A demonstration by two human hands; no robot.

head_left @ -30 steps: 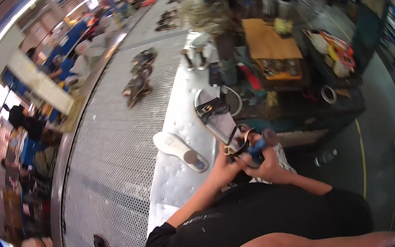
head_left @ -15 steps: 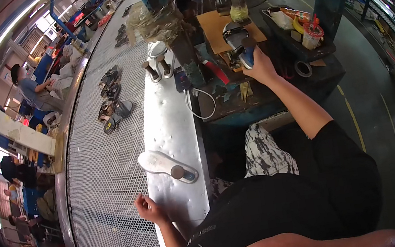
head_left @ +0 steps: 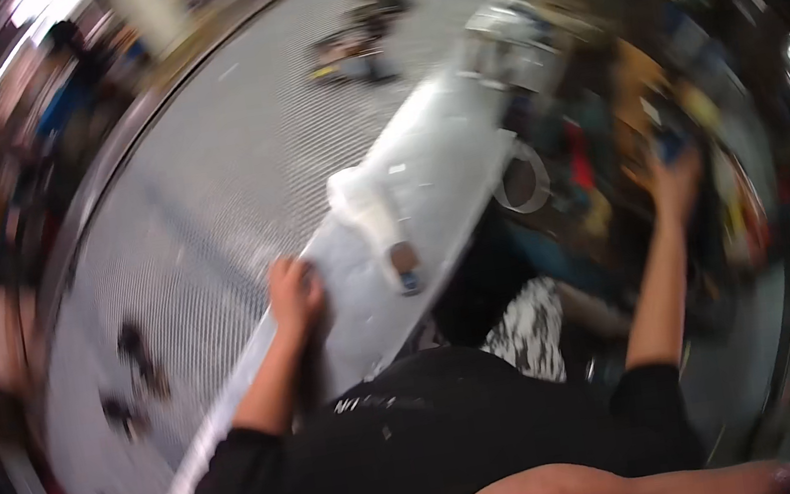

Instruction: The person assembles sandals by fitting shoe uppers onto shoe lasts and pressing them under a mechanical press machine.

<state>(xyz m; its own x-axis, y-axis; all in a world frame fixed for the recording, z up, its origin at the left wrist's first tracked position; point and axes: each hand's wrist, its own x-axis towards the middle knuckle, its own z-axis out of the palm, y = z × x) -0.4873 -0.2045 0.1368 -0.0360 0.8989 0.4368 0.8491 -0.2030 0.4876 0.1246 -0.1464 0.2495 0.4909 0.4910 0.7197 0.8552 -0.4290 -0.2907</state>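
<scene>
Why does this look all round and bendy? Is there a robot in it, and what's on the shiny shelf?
No robot here: just a person with two bare hands. A fisheye camera on their head looks down, and its wide lens bends straight edges.

A white shoe-shaped piece with a round brown knob lies on the shiny metal shelf. Next to the shelf is a grey mesh surface with dark sandals on it.

The left hand is by the shelf's edge and looks empty. The right hand is at something blue, but it's too blurry to tell how it's held.
</scene>
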